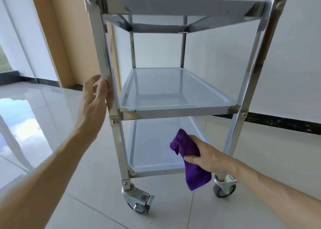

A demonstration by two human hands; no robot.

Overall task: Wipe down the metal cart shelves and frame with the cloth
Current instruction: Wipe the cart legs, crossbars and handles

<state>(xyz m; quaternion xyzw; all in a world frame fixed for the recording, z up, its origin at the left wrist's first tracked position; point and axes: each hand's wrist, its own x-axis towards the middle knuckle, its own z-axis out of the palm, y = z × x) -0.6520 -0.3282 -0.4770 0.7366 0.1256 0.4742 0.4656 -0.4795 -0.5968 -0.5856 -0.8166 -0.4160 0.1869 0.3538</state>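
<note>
Our right hand (206,154), at five o'clock, pinches the purple cloth (190,159) over the bottom shelf (152,152), ready, we judge, to wipe it; our left hand (94,98), at nine o'clock, wraps the near-left post (102,54), likely steadying the metal cart (173,110) on its casters (139,202). Its top is cut off; far wheels are hidden

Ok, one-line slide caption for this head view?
Left hand steadies the cart's front post while the right hand holds a purple cloth by the bottom shelf.
</note>
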